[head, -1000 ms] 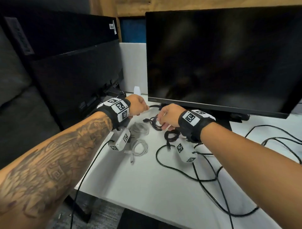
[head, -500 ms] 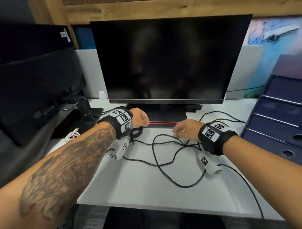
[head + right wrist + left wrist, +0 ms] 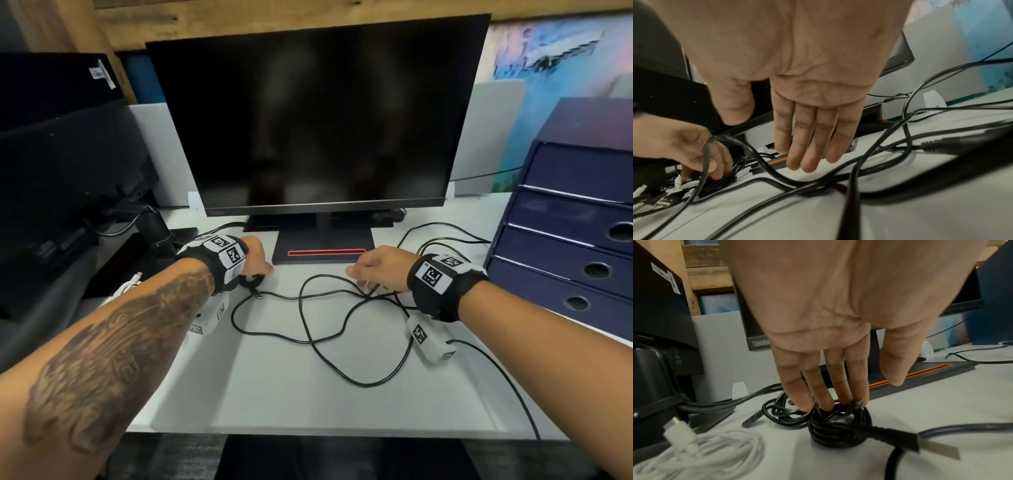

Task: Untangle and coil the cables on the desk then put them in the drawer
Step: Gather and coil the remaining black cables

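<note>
A small coiled black cable [image 3: 251, 281] [image 3: 838, 433] lies on the white desk [image 3: 308, 404] left of the monitor base. My left hand [image 3: 260, 270] [image 3: 859, 394] presses on it with straight fingertips [image 3: 826, 405], thumb held apart. A long loose black cable [image 3: 308, 329] [image 3: 777, 175] loops and crosses itself over the desk's middle. My right hand [image 3: 359, 279] [image 3: 774, 142] hovers flat above its far loops, fingers straight, holding nothing. The closed blue drawer unit [image 3: 575, 246] stands at the right.
A coiled white cable [image 3: 125, 287] [image 3: 701, 451] and a looser black bundle [image 3: 781, 415] lie left of the coil. The monitor [image 3: 315, 113] and its base [image 3: 325, 243] stand just behind both hands. A second dark monitor [image 3: 68, 164] is at the left.
My right hand left the coil and moved right over the loose cable. The left hand stays on the coil. My view swung right, bringing the drawer unit into sight.
</note>
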